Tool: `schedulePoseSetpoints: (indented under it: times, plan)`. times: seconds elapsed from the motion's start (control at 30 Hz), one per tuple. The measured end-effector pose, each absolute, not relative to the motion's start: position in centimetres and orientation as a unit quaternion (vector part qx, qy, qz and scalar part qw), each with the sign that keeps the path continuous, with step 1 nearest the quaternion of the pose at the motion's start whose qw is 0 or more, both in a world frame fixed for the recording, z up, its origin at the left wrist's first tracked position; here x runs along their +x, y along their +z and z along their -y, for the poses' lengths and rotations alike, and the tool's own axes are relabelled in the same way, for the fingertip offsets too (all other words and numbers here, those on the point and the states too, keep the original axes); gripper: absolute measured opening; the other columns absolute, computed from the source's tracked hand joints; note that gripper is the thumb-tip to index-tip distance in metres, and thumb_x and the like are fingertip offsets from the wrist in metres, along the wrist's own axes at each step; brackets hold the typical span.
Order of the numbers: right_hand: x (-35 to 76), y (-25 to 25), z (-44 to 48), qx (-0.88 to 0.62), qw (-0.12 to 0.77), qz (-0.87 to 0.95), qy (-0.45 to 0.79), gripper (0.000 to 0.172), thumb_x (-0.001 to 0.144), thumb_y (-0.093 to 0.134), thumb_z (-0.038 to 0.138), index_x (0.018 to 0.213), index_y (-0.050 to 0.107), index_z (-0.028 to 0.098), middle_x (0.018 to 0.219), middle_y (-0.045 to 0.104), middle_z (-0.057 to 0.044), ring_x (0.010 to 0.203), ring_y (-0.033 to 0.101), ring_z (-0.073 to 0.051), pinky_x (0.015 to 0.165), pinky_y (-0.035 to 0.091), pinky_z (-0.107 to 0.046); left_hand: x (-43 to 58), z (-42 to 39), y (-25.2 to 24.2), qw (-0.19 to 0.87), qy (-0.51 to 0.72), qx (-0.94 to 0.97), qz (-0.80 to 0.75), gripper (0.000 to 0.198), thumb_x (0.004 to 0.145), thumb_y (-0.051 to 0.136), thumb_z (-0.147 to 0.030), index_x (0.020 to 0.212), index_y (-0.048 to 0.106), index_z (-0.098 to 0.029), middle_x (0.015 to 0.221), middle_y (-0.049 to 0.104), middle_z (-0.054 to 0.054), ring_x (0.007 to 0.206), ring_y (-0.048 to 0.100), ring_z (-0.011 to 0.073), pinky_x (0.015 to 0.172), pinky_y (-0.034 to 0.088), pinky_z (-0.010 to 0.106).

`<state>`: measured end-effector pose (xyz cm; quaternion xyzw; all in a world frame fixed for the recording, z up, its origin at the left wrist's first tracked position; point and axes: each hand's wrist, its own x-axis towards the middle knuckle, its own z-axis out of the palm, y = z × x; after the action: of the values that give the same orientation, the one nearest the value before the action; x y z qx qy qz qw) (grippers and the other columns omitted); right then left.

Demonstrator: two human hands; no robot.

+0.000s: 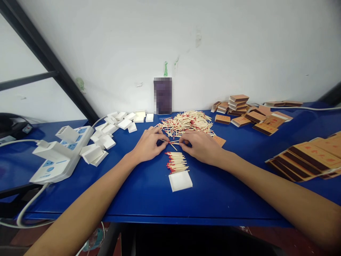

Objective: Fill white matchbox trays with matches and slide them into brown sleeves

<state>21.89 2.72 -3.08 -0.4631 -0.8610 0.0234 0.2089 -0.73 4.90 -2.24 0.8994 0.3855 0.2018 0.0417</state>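
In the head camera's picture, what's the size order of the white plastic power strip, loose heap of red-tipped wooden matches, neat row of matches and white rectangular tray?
White plastic power strip
Loose heap of matches
Neat row of matches and white tray: too alike to rank

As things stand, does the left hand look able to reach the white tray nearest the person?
Probably yes: the left hand is near, and nothing visible blocks the white tray from its left side; the row of matches lies on its far side.
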Motion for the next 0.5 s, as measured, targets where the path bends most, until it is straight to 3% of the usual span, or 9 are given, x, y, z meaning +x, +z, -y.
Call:
schedulePoseSetpoints:
  times: [0.5]
  plan:
    - [21.77, -2.88, -2.32, -0.456, 0.215, 0.863, 0.028, 0.016, 0.092, 0.053, 0.026, 0.085, 0.066, 0.02, 0.085, 0.064, -0.004, 0.078, 0.057, -0.017, 0.068, 0.037, -0.03, -0.65, -4.84, -2.19, 0.056, 0.198, 0.902, -0.379, 0.021, 0.09, 0.054, -0.023, 0.098, 0.073, -0.023, 0.095, 0.061, 0.004, 0.093, 0.053, 0.0209, 0.089, 0.041, 0.04]
